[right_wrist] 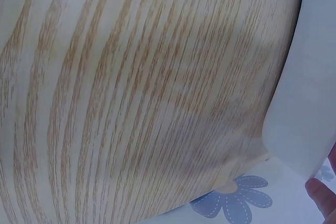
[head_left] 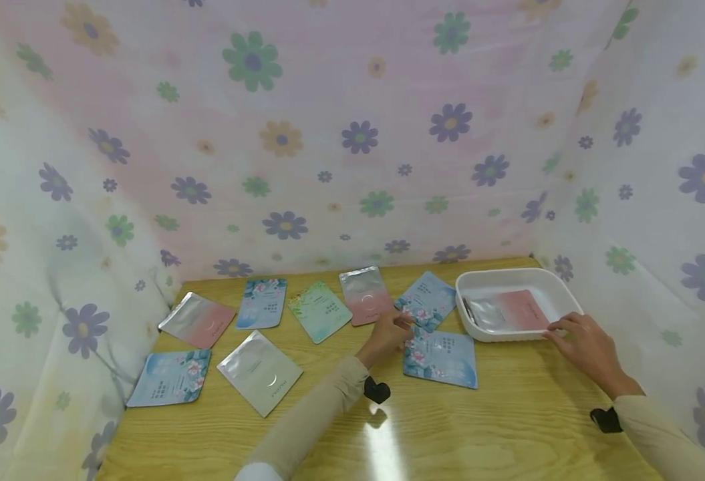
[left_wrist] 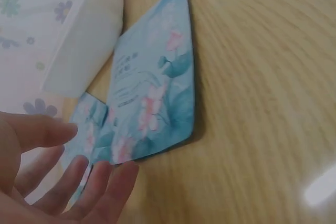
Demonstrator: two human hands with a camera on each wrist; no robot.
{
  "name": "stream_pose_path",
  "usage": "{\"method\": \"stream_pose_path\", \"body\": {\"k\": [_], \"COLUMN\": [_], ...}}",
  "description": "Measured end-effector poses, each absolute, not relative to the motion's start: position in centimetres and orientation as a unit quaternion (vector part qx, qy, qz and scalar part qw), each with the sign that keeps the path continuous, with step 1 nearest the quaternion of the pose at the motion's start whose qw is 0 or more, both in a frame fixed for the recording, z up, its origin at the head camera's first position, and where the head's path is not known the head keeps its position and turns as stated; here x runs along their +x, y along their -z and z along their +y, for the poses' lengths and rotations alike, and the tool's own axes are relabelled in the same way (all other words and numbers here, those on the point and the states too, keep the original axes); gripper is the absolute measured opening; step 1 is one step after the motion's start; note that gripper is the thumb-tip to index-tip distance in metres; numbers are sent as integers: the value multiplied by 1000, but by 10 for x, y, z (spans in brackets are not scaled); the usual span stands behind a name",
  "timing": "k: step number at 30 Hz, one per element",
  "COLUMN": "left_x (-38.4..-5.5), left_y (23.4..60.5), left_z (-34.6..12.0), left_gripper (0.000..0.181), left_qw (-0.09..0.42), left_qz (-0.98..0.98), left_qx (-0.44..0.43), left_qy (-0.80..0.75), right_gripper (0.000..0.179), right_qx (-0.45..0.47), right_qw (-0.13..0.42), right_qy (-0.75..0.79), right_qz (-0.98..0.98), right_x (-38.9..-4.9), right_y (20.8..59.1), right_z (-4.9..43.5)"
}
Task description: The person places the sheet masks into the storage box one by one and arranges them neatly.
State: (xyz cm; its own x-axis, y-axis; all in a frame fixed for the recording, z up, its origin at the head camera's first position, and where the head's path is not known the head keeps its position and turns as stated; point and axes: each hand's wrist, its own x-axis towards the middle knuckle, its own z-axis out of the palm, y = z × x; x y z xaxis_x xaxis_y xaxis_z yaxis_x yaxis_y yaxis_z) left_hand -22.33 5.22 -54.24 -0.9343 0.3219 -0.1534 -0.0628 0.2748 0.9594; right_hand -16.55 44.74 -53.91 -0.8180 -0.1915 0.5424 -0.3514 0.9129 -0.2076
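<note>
My left hand hovers at the left edges of two blue floral sachets. One blue sachet lies in front; the other blue sachet lies behind it, beside the tray. In the left wrist view the thumb and fingers stand apart, with nothing held between them; whether the fingertips touch the front sachet, I cannot tell. My right hand pinches the front right corner of the white plastic tray. Inside the tray lies a pink and silver sachet. The right wrist view catches only fingertips at the tray wall.
Left of my left hand, more flat sachets are spread on the wooden table: a pink one, a green floral one, a pale green one and several others. Flower-printed cloth walls in the back and sides.
</note>
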Motion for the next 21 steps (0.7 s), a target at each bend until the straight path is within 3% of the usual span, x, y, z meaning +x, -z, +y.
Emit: {"method": "stream_pose_path", "body": {"k": [13, 17, 21], "left_x": [-209, -204, -201], "left_y": [565, 568, 568], "left_z": [67, 75, 76], "left_gripper": [46, 55, 53], "left_qw": [78, 45, 35], "left_qz": [843, 879, 891], "left_qx": [21, 39, 68], "left_qy": [-532, -474, -447], "right_gripper": [17, 18, 17], "right_qx": [141, 142, 140], "right_qw": [274, 276, 272], "right_qy": [-159, -160, -161], "right_qz": [-938, -937, -938], "right_x": [-165, -164, -164], "right_y": [539, 539, 539], "right_z": [444, 446, 447]}}
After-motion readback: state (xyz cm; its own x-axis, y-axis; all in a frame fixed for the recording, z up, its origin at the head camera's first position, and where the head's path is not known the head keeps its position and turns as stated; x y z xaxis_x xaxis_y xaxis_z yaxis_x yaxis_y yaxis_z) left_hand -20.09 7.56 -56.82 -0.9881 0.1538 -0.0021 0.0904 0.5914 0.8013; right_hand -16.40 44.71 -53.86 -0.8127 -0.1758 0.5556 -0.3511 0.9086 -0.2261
